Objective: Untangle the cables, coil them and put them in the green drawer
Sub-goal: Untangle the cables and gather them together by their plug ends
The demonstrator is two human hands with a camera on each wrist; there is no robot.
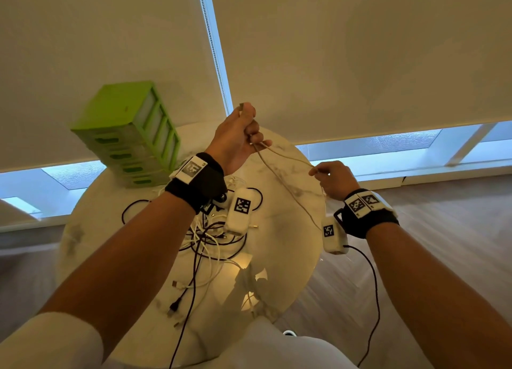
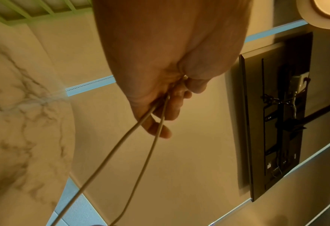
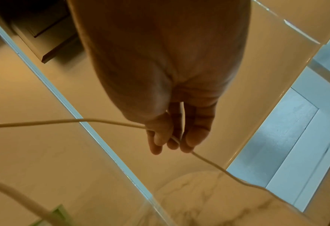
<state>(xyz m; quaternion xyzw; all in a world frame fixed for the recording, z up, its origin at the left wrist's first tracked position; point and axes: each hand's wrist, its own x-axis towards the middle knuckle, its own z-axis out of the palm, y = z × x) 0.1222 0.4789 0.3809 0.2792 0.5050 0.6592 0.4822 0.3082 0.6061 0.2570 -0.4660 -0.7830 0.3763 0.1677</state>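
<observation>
The left hand (image 1: 238, 141) is gripping one end of a beige cable (image 1: 288, 185) above the round marble table (image 1: 291, 216), fingers clenched around two strands, with a connector tip projecting above the fist. The right hand (image 1: 333, 179) is pinching the same cable between thumb and fingertips, further along its run. The cable is hanging in the air between the hands, apart from the tangle of black and white cables (image 1: 210, 235) lying on the table. The green drawer unit (image 1: 130, 136) is standing at the table's far left edge; its drawers appear closed.

Step in hand, judged: forming the first coil loops. For a clean coil, the right hand should be feeding even lengths into the left fist, keeping loops equal and untwisted, while watching that the trailing end is not snagging the tangle.
</observation>
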